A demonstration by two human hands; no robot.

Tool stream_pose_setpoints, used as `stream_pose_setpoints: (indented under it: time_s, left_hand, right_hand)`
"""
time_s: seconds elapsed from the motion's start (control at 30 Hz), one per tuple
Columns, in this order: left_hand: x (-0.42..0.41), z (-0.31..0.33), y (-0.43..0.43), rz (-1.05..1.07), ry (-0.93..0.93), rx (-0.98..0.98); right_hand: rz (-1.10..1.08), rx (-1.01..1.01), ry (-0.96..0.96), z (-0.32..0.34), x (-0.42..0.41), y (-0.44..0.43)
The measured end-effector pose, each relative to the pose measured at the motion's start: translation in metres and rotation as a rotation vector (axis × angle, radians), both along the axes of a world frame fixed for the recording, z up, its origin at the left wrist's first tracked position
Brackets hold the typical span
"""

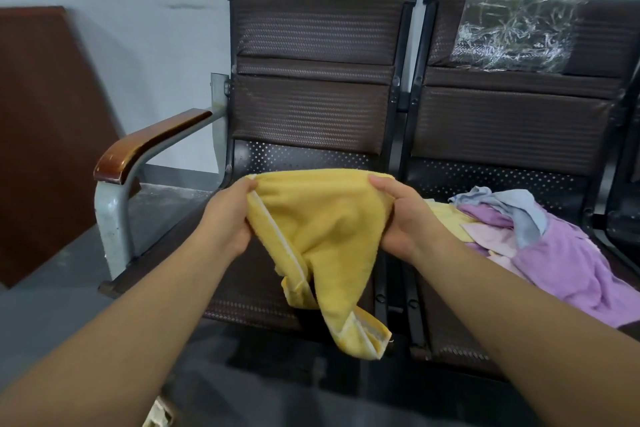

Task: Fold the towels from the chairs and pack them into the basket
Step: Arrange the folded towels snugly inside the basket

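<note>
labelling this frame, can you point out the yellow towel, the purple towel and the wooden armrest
yellow towel [325, 222]: head view, on the middle of the hanging cloth between both hands.
purple towel [568, 263]: head view, on the broad part lying on the right seat.
wooden armrest [149, 146]: head view, on the top of the brown pad.

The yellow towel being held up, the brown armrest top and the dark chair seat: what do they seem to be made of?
The yellow towel looks like cotton terry: a looped matte pile with a flat pale hem band. The brown armrest top is probably varnished wood, glossy with worn, chipped edges. The dark chair seat looks like perforated sheet metal, judging by its regular rows of holes.
</note>
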State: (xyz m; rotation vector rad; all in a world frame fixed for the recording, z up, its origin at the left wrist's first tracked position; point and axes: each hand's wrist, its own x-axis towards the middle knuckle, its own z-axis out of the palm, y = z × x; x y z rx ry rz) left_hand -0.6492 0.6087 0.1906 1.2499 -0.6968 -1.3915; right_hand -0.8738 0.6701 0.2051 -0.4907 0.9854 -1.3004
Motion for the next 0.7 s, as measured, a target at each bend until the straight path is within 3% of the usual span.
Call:
stream_pose_setpoints:
  time_s: [0.2,0.27,0.33,0.43,0.5,0.6,0.7]
  left_hand:
    - [0.004,0.009,-0.001,-0.068,0.259,0.032]
    - [0.007,0.011,-0.002,-0.089,0.248,0.009]
    - [0.013,0.01,-0.002,-0.054,0.138,-0.035]
    - [0.028,0.001,-0.007,-0.032,-0.269,-0.184]
    - [0.034,-0.005,-0.006,-0.086,-0.398,-0.209]
    - [0.027,0.001,-0.002,-0.135,-0.247,-0.126]
    - [0.021,0.007,0.003,-0.215,-0.061,-0.109]
  right_hand:
    - [0.066,0.001,-0.001,-0.004,-0.007,-0.006]
    - [0.169,0.083,0.108,-0.004,-0.01,-0.007]
    - [0.263,0.169,0.248,-0.005,-0.013,-0.007]
    - [0.281,0.27,0.335,-0.01,-0.017,-0.006]
    - [0.299,0.314,0.278,-0.012,-0.021,-0.006]
    - [0.209,0.293,-0.02,-0.012,-0.023,-0.011]
    - [0.005,0.209,-0.155,-0.007,-0.019,-0.017]
